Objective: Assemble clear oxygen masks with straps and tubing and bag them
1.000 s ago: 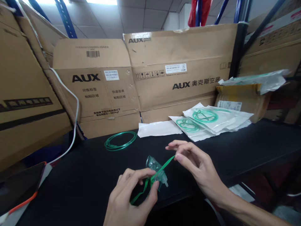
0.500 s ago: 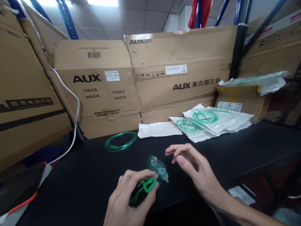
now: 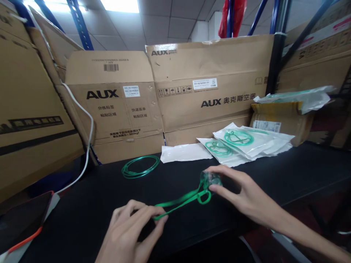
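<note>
Between the thumb and fingers of my right hand (image 3: 233,188) is a small clear green oxygen mask (image 3: 210,179), partly covered by the fingers. A green elastic strap (image 3: 181,201) runs from the mask down to the left, with a small loop beside the mask. My left hand (image 3: 137,226) pinches the far end of this strap, which stretches between both hands above the black table (image 3: 90,208). Behind the hands a coil of green tubing (image 3: 140,167) lies apart from them.
White packs with green tubing (image 3: 238,138) lie at the back right, beside a flat white packet (image 3: 186,152). Large cardboard boxes (image 3: 181,109) wall the back. A device with an orange edge (image 3: 24,219) sits at the left, near a white cable (image 3: 89,146).
My right hand has closed on the mask, which has moved right and slightly up. My left hand has shifted left with the strap, now drawn out between the hands.
</note>
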